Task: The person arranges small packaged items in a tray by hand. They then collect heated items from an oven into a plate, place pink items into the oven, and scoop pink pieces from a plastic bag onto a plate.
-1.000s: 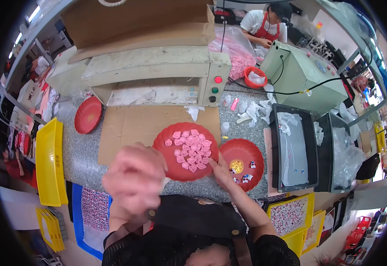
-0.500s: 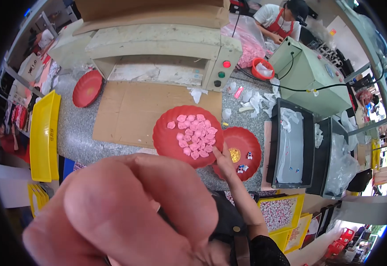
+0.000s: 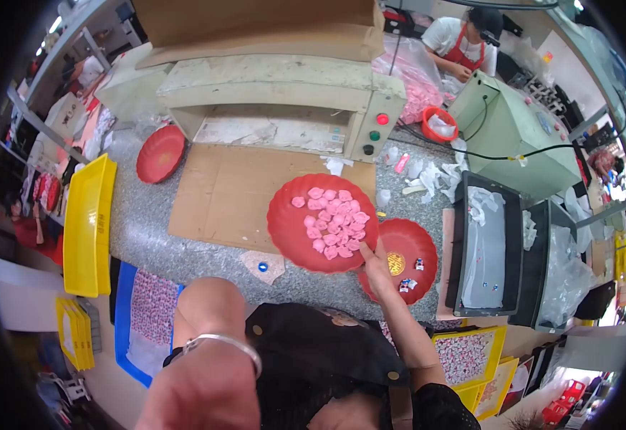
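Note:
My right hand (image 3: 377,266) grips the near right rim of a red scalloped plate (image 3: 288,240), which is lifted and tilted over the counter. Many small pink pieces (image 3: 338,222) lie on it; their exact kind I cannot make out. Partly beneath it sits a second red plate (image 3: 422,244) with a gold emblem and a few small blue-and-white pieces. My left hand (image 3: 202,398), below a silver bangle (image 3: 230,342), is close to the camera at the bottom edge. Its fingers are blurred and cut off by the frame.
A pale machine (image 3: 263,86) stands behind flat cardboard (image 3: 213,193). Black trays (image 3: 460,287) are at right, a yellow tray (image 3: 76,229) and blue tray (image 3: 123,337) at left. Another red plate (image 3: 161,154) lies back left. A co-worker (image 3: 460,46) sits at back right.
My left hand has dropped from right before the camera toward the bottom edge, uncovering the blue tray and a paper scrap with a blue piece. The view has shifted slightly; my right hand still holds the plate.

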`<state>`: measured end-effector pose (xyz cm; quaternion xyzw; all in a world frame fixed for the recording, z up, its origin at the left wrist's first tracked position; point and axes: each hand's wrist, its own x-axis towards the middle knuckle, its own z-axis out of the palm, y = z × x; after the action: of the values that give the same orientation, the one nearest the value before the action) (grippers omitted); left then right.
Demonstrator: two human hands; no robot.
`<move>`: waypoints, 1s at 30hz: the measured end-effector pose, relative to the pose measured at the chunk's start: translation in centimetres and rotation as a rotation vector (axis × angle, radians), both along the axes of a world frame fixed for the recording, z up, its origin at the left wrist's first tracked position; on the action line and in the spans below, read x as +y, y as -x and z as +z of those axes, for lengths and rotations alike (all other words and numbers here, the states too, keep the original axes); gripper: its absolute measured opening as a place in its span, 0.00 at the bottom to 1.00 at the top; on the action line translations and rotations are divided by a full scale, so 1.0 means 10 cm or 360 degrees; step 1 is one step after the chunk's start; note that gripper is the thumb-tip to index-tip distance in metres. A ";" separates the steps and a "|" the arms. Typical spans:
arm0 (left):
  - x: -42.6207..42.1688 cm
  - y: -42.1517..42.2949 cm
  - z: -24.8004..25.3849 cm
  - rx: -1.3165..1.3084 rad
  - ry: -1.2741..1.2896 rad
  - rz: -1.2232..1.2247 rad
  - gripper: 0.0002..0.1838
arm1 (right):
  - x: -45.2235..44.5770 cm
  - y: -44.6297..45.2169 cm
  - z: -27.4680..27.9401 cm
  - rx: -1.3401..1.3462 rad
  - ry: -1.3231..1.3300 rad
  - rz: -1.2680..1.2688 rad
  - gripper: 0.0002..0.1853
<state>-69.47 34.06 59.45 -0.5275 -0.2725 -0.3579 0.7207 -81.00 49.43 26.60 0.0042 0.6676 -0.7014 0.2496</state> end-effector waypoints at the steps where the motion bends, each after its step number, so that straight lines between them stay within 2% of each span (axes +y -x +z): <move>1: -0.03 0.02 -0.14 0.0109 -0.0060 0.0198 0.08 | -0.01 0.00 0.06 -0.0072 0.0027 -0.0015 0.26; 2: -0.09 0.04 -0.33 0.0215 -0.0115 0.0404 0.14 | -0.03 0.00 0.11 -0.0130 0.0002 -0.0042 0.25; 4: -0.29 -0.15 -0.74 -0.0872 0.0118 0.1166 0.16 | -0.04 0.00 0.10 -0.0101 0.0007 -0.0067 0.24; 5: -0.51 0.02 -0.94 -0.0942 0.0254 0.1216 0.15 | -0.08 -0.01 0.36 -0.0372 0.0079 -0.0049 0.24; 6: -0.71 -0.17 -1.01 -0.1955 0.0760 0.1609 0.13 | -0.07 -0.03 0.26 -0.0400 0.0073 -0.0016 0.24; 7: -0.70 0.09 -1.35 -0.1960 -0.0005 0.1465 0.14 | -0.04 -0.01 0.13 -0.0264 0.0130 -0.0002 0.24; 8: -0.88 0.15 -1.69 -0.2385 -0.0144 0.1305 0.23 | -0.04 0.01 0.05 -0.0123 0.0189 0.0003 0.24; 10: -1.07 0.19 -2.35 -0.2987 -0.0952 0.0382 0.32 | -0.07 -0.02 0.16 -0.0180 0.0211 0.0040 0.24; 11: -1.10 0.16 -2.48 -0.2990 -0.0972 0.0392 0.32 | -0.10 -0.02 0.20 -0.0224 0.0242 0.0073 0.24; 13: -1.14 0.06 -2.65 -0.3561 -0.1003 0.0026 0.35 | -0.15 -0.02 0.15 -0.0193 0.0258 0.0123 0.24; 14: -1.15 0.02 -2.73 -0.3556 -0.1037 0.0035 0.35 | -0.17 -0.03 0.13 -0.0155 0.0274 0.0163 0.25; 16: -1.18 -0.03 -2.86 -0.3636 -0.0886 -0.0443 0.38 | -0.21 -0.03 0.12 -0.0136 0.0249 0.0228 0.25; 18: -1.20 -0.06 -2.96 -0.3591 -0.0869 -0.0426 0.34 | -0.27 -0.02 0.10 -0.0109 0.0234 0.0299 0.25; 20: -1.25 -0.07 -3.03 -0.3644 -0.1040 -0.0611 0.31 | -0.30 0.02 0.04 -0.0146 0.0102 0.0263 0.27; 21: -1.25 -0.07 -3.08 -0.3612 -0.1090 -0.0577 0.31 | -0.28 0.05 -0.04 -0.0136 0.0109 0.0317 0.27; 23: -1.28 -0.09 -3.19 -0.3691 -0.1156 -0.0610 0.30 | -0.32 0.10 -0.16 -0.0076 -0.0156 0.0401 0.29; 25: -1.32 -0.11 -3.39 -0.3700 -0.1023 -0.0361 0.29 | -0.38 0.07 -0.01 -0.0234 -0.0064 0.0407 0.32; 27: -1.35 -0.14 -3.54 -0.3704 -0.0957 -0.0281 0.29 | -0.39 0.09 -0.05 -0.0273 -0.0133 0.0420 0.33; 30: -1.33 -0.18 -3.35 -0.3629 -0.1041 -0.0364 0.28 | -0.42 0.14 -0.12 -0.0321 -0.0070 0.0462 0.32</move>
<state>-67.70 20.81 25.97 0.2823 -0.6032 -0.7350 0.1273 -82.36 45.24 25.39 -0.0164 0.6480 -0.6393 0.4137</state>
